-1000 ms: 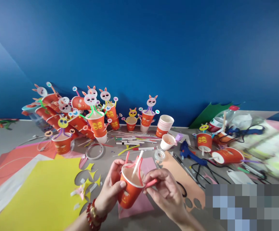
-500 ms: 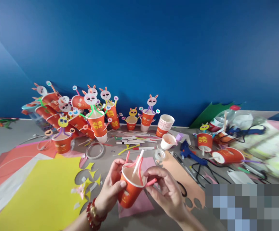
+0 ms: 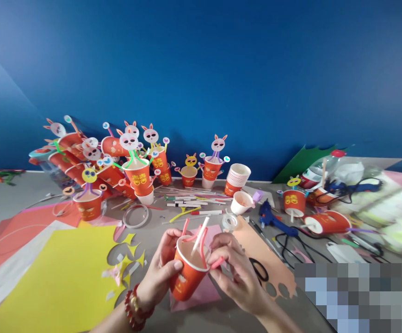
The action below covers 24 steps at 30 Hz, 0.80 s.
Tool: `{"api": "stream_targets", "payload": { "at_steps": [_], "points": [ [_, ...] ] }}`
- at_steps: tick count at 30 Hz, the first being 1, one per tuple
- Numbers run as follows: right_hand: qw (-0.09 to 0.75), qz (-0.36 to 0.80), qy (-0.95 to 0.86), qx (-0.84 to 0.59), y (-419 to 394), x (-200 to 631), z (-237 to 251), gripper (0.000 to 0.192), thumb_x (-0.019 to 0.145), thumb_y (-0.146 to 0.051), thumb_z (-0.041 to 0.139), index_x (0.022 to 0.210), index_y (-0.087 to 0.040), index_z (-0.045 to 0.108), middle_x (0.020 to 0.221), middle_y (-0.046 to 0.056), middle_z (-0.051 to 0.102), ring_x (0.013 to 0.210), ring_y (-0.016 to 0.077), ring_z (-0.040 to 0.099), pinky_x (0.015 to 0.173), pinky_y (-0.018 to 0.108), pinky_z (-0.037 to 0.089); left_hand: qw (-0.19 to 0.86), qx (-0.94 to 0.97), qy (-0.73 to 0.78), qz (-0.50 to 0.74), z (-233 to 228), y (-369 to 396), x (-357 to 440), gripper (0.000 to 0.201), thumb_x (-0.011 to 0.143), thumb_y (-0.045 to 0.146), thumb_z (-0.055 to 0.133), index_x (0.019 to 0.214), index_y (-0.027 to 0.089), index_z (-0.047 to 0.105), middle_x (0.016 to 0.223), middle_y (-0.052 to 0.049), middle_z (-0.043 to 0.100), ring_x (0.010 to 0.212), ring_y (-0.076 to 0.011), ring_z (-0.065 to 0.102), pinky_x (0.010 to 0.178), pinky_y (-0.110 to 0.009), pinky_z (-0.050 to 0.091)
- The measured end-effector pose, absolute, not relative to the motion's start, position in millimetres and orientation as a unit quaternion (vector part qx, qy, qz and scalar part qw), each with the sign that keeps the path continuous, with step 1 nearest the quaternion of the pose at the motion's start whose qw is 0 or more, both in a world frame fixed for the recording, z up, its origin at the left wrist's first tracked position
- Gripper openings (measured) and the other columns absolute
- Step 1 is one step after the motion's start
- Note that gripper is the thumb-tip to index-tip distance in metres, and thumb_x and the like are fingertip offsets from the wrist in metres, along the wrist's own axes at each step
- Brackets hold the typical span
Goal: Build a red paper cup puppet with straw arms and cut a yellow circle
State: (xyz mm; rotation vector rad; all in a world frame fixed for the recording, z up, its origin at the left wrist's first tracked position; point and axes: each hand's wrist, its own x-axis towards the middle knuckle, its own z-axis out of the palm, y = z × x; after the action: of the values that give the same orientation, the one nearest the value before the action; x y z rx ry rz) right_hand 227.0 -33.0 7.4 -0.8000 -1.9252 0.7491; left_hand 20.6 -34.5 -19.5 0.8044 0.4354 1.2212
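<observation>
My left hand (image 3: 166,263) is wrapped round a red paper cup (image 3: 188,277), its thumb on the front, and keeps it tilted over the table. Inside the cup stands a white straw (image 3: 201,236). Pink straws come out through the cup's sides, one poking up at the left and one bent over the right rim. On the right, my right hand (image 3: 233,268) pinches the pink straw (image 3: 217,263) where it leaves the cup wall. A pink paper sheet (image 3: 201,300) lies beneath the cup.
Decorated rabbit cups (image 3: 139,178) stand at the back left. A yellow sheet (image 3: 48,277) lies left, beside paper scraps. To the right are a blue glue gun (image 3: 277,219) with its cord, scissors (image 3: 259,269) and peach paper (image 3: 270,259). Stacked cups (image 3: 238,178) and markers (image 3: 207,212) are behind.
My right hand's fingers have shifted slightly at the pink straw on the cup's right side. The cup stays in my left hand, nearly still. The view has moved a little.
</observation>
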Motion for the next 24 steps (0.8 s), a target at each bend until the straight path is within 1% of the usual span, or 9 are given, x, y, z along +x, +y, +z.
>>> {"api": "stream_targets", "payload": {
  "at_steps": [5,10,12,17,21,24],
  "points": [
    [0.434,0.31,-0.782,-0.322,-32.5,228.7,8.7,0.014,0.087,-0.01,0.056,0.089,-0.024,0.055,0.096,0.004,0.054,0.092,0.0193,0.056,0.081,0.029,0.048,0.728,0.363,0.195,0.548,-18.5,-35.0,22.0,0.043,0.077,0.032,0.077,0.113,0.025,0.055,0.117,-0.007,0.062,0.108,-0.0269,0.061,0.09,-0.035,0.049],
    [0.429,0.325,-0.781,-0.317,-30.9,229.5,4.2,0.016,0.086,-0.009,0.056,0.089,-0.024,0.054,0.094,0.004,0.055,0.091,0.0197,0.056,0.077,0.029,0.047,0.734,0.353,0.191,0.548,-18.8,-35.8,23.2,0.042,0.077,0.03,0.077,0.113,0.024,0.055,0.111,-0.006,0.063,0.099,-0.0228,0.062,0.084,-0.031,0.05],
    [0.429,0.329,-0.779,-0.318,-30.1,229.1,2.8,0.017,0.084,-0.007,0.057,0.089,-0.024,0.055,0.095,0.004,0.055,0.091,0.0193,0.056,0.076,0.028,0.047,0.737,0.349,0.191,0.546,-18.7,-35.7,23.3,0.042,0.077,0.029,0.077,0.113,0.024,0.056,0.11,-0.006,0.063,0.098,-0.0224,0.062,0.083,-0.03,0.05],
    [0.444,0.318,-0.775,-0.318,-28.8,227.4,3.5,0.022,0.077,-0.002,0.056,0.085,-0.023,0.056,0.091,0.002,0.055,0.086,0.0174,0.058,0.075,0.028,0.046,0.739,0.354,0.187,0.542,-17.2,-36.3,23.5,0.042,0.077,0.03,0.077,0.113,0.024,0.055,0.111,-0.007,0.064,0.102,-0.0244,0.062,0.082,-0.03,0.05],
    [0.449,0.317,-0.774,-0.314,-29.3,226.2,6.3,0.025,0.072,-0.001,0.056,0.083,-0.023,0.056,0.09,0.003,0.055,0.085,0.0175,0.058,0.072,0.027,0.046,0.742,0.353,0.186,0.538,-16.3,-37.1,24.1,0.044,0.076,0.031,0.078,0.113,0.024,0.055,0.117,-0.008,0.063,0.111,-0.0288,0.06,0.092,-0.037,0.048],
    [0.449,0.317,-0.774,-0.314,-30.0,225.8,7.4,0.025,0.07,-0.001,0.056,0.082,-0.023,0.055,0.089,0.003,0.055,0.084,0.0179,0.058,0.071,0.027,0.046,0.745,0.351,0.187,0.535,-16.2,-37.2,24.4,0.044,0.076,0.031,0.078,0.113,0.024,0.055,0.12,-0.009,0.062,0.114,-0.0308,0.059,0.095,-0.04,0.047]
  ]
}}
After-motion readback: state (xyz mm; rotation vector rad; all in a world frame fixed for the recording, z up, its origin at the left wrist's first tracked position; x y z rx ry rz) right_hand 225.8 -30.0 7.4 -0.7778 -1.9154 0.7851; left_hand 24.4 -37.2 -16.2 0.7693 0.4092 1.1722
